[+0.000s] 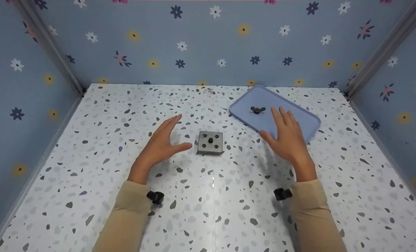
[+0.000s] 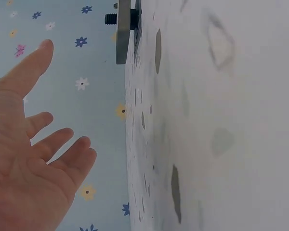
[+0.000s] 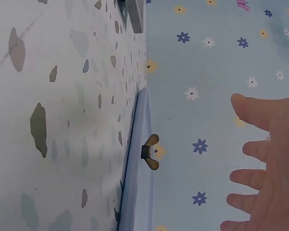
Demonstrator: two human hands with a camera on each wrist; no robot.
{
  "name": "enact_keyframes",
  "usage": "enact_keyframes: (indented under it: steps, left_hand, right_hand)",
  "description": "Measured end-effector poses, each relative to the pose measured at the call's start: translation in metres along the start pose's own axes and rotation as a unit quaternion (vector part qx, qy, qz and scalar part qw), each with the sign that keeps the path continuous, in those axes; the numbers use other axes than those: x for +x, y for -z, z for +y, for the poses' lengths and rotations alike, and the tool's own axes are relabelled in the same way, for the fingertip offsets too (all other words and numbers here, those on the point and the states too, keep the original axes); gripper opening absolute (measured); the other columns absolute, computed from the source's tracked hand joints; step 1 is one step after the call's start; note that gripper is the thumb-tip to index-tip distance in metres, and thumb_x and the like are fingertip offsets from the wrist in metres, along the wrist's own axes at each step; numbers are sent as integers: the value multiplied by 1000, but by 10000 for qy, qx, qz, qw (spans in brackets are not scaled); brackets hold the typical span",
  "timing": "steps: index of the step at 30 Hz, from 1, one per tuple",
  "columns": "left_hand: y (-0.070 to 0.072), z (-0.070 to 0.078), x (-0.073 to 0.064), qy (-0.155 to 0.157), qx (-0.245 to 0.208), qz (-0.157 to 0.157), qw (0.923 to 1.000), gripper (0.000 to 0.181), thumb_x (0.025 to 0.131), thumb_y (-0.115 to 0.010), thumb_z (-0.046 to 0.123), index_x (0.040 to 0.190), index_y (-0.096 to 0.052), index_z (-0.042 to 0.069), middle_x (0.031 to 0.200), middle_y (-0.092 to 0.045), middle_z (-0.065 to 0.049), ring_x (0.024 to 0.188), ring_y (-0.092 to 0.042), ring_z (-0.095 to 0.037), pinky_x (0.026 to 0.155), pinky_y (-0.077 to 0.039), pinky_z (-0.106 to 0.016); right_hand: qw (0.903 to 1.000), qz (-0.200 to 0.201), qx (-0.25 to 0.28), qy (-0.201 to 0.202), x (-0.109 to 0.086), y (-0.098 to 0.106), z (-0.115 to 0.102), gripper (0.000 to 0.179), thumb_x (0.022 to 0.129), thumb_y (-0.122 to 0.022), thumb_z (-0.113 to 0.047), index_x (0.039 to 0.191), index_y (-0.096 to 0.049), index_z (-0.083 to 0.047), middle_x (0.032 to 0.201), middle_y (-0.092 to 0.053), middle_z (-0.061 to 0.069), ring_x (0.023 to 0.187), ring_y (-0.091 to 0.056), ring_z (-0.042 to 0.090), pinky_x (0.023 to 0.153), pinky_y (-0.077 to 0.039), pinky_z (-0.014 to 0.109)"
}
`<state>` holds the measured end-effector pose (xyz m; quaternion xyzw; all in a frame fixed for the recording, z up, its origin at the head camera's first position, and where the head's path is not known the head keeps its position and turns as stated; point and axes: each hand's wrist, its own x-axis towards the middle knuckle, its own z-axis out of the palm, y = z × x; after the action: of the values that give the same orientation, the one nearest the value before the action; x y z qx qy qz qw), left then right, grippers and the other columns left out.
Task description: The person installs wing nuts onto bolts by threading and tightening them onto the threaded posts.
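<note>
A square grey metal plate (image 1: 205, 147) with several holes lies mid-table, and a dark threaded stud (image 1: 210, 140) stands up at its centre. The stud's thread (image 2: 111, 19) also shows in the left wrist view. To the right, a brass-coloured wing nut (image 1: 257, 110) rests in a blue tray (image 1: 244, 101); the right wrist view shows the same wing nut (image 3: 151, 152) with its two wings. My left hand (image 1: 162, 143) hovers left of the plate, thumb spread, holding nothing. Over the tray's near edge hangs my right hand (image 1: 285, 136), fingers spread and not touching the wing nut.
The white speckled table (image 1: 213, 210) is bounded by blue flowered panels at the back (image 1: 201, 38), left and right. Metal posts (image 1: 50, 38) stand at the back corners. Each sleeved wrist carries a small black device (image 1: 156, 197).
</note>
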<state>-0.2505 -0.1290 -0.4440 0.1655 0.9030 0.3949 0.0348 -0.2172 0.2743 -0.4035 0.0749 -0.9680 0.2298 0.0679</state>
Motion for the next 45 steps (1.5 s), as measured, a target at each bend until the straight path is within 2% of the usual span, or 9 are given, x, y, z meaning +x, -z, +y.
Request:
enact_keyframes:
  steps: [9,18,22,33,38,45]
  left_hand:
    - [-5,1,3,254,-323,-67,9991,110,85,-89,43,170,-20,37,177,-19,-5,161,-23,-35,125,-29,-66]
    - [-13,1,12,227,-733,-122,9970,106,84,-92,38,168,-27,41,172,-30,0,152,-40,-34,119,-40,-62]
    - [-19,0,15,262,-827,-226,9960,107,83,-92,38,168,-27,40,171,-32,-2,150,-41,-35,117,-41,-62]
    - [-29,-3,22,329,-814,-479,9950,113,80,-94,39,169,-24,37,167,-38,-11,150,-42,-33,123,-34,-60]
    - [-35,0,26,273,-882,-672,9935,113,80,-95,35,170,-26,31,169,-34,-10,151,-42,-32,125,-33,-57]
    - [-45,4,31,346,-1327,-882,9866,111,82,-93,25,170,-25,26,171,-32,-5,148,-45,-31,122,-40,-49]
  right_hand:
    - [9999,-57,125,-27,9,-10,-4,84,107,-60,-46,170,-20,-9,175,-14,24,161,-7,50,130,-7,66]
    - [9996,-130,210,-100,17,-16,-6,83,107,-58,-47,171,-19,-10,176,-14,22,161,-8,47,130,-7,64]
    - [9997,-124,205,-96,21,-17,-6,83,107,-58,-47,170,-19,-9,175,-15,22,161,-10,47,130,-9,65]
    - [9991,-124,347,-193,28,-20,-6,85,106,-58,-50,171,-18,-13,176,-16,20,162,-11,44,130,-11,64]
    - [9989,-99,438,-149,30,-23,-6,84,106,-59,-49,171,-21,-12,175,-18,21,162,-13,44,130,-13,64]
    - [9978,-135,646,-94,30,-25,-4,82,107,-60,-46,171,-20,-11,174,-18,23,161,-15,44,128,-18,66]
